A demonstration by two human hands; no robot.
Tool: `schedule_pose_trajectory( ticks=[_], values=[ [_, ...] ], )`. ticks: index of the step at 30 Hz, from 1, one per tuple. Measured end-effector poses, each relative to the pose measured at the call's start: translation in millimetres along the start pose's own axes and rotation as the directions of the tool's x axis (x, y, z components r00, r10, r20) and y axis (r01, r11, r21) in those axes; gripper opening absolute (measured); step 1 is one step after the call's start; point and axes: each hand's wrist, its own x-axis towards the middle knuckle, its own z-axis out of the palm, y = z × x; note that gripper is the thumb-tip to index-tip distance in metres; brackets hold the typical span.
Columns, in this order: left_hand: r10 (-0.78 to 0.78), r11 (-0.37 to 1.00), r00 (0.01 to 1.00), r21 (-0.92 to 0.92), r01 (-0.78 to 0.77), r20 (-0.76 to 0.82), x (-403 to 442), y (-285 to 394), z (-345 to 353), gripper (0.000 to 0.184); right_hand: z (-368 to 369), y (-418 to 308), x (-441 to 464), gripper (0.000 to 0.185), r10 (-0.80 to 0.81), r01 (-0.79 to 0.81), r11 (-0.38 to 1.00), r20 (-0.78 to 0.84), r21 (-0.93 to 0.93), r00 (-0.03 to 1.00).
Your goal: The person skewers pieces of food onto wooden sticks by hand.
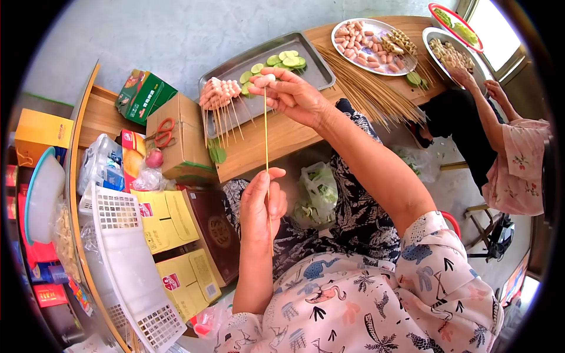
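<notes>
My left hand (265, 203) is closed around the lower part of a thin bamboo skewer (266, 135), which stands nearly upright in front of me. At the skewer's top, my right hand (297, 97) pinches a small pale pink sausage (265, 80); whether the tip has gone into it I cannot tell. Behind that hand lies a metal tray (321, 62) with green slices (273, 60) and a bundle of loaded skewers (219, 94), their sticks hanging over the near edge. Loose bamboo skewers (365, 88) fan out right of the tray.
On the wooden table (247, 156), a round plate (376, 69) holds small sausages and other pieces. Another person's hands (465, 77) are at a metal bowl (432, 44) on the right. Orange scissors (162, 134) rest by a cardboard box (185, 135); a white basket (126, 259) stands left.
</notes>
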Motion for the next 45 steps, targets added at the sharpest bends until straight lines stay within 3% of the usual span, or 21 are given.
schedule_pose_trajectory(
  ticks=[27,45],
  values=[
    [0.035,0.999,0.999,-0.03,-0.036,-0.01,5,-7,2,0.031,4,0,-3,0.026,-0.015,0.015,1.0,-0.035,-0.005,0.999],
    [0.064,0.998,0.998,-0.022,-0.065,-0.018,14,-16,-2,0.03,-8,11,4,0.039,-0.005,0.01,0.998,-0.077,0.062,0.997]
  ],
)
